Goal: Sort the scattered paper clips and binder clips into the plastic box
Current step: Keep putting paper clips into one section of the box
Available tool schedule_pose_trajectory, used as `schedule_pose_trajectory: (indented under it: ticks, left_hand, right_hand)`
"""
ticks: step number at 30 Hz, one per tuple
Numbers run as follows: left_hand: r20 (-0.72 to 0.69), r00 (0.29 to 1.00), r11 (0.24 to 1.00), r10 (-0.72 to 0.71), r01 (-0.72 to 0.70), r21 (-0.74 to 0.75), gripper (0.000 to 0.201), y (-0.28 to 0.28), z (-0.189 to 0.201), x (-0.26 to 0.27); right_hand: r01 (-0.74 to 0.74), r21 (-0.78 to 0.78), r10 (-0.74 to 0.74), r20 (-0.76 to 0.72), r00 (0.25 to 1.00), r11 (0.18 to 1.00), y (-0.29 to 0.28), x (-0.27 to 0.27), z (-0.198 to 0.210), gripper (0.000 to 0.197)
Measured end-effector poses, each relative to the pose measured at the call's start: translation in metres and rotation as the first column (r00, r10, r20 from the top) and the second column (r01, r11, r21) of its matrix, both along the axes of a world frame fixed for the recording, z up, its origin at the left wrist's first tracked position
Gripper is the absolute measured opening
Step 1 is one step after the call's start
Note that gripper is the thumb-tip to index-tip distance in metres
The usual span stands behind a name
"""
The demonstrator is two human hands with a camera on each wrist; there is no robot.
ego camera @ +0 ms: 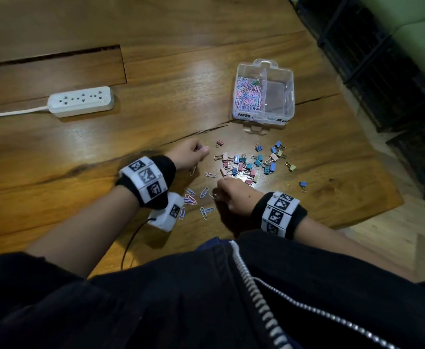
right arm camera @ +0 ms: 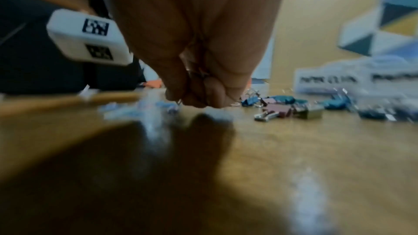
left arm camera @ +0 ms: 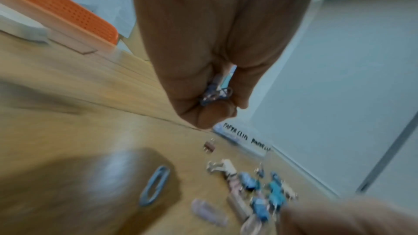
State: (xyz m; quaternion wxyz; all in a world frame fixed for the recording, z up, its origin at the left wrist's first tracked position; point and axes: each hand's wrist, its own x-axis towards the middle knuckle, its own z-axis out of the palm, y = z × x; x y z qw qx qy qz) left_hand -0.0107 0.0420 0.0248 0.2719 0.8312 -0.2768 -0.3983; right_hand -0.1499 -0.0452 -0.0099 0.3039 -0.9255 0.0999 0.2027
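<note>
I see the clear plastic box (ego camera: 264, 117) marked "PAPER CLIP", my left hand (ego camera: 191, 154) curled round a bunch of thin wire paper clips (left arm camera: 214, 94) near it, my right hand (ego camera: 234, 195) pinching one, and bright binder clips (ego camera: 251, 163) between.

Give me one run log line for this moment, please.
left hand: holds paper clips | right hand: pinching paper clips | plastic box: binder side empty | binder clips: on table

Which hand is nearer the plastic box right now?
Left. The left hand is raised over the table, short of the plastic box and off to its left; the right hand sits lower, nearer the person, behind the binder clips.
</note>
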Motion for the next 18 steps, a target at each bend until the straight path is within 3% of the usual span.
schedule_pose_trajectory:
  ticks: [2, 5, 8, 12, 15, 18]
  left_hand:
    - [-0.169, 0.985, 0.997, 0.044, -0.054, -0.052, 0.03, -0.02, 0.011, 0.006]
    - [-0.369, 0.922, 0.982, 0.118, -0.163, -0.092, 0.028, -0.057, 0.026, 0.017]
    - [-0.469, 0.86, 0.954, 0.202, -0.281, -0.103, 0.033, -0.098, 0.037, 0.025]
    - [-0.529, 0.795, 0.89, 0.295, -0.431, -0.151, 0.041, -0.141, 0.042, 0.032]
    - [-0.491, 0.796, 0.88, 0.355, -0.462, -0.113, 0.018, -0.153, 0.053, 0.03]
    - [-0.431, 0.846, 0.911, 0.315, -0.396, -0.113, 0.038, -0.161, 0.043, 0.032]
  right_hand:
    - [0.151, 0.137, -0.147, -0.039, 0.988, 0.979, -0.008, -0.005, 0.005, 0.011]
    - [0.341, 0.342, -0.34, -0.065, 0.938, 0.876, -0.031, -0.003, 0.016, 0.022]
    - [0.427, 0.381, -0.462, 0.003, 0.887, 0.82, -0.061, 0.005, 0.035, 0.028]
    - [0.517, 0.529, -0.621, 0.026, 0.783, 0.674, -0.091, 0.012, 0.055, 0.027]
    - [0.58, 0.519, -0.683, 0.009, 0.73, 0.627, -0.102, 0.016, 0.061, 0.015]
    - [0.642, 0.444, -0.715, -0.004, 0.699, 0.625, -0.115, 0.028, 0.066, 0.014]
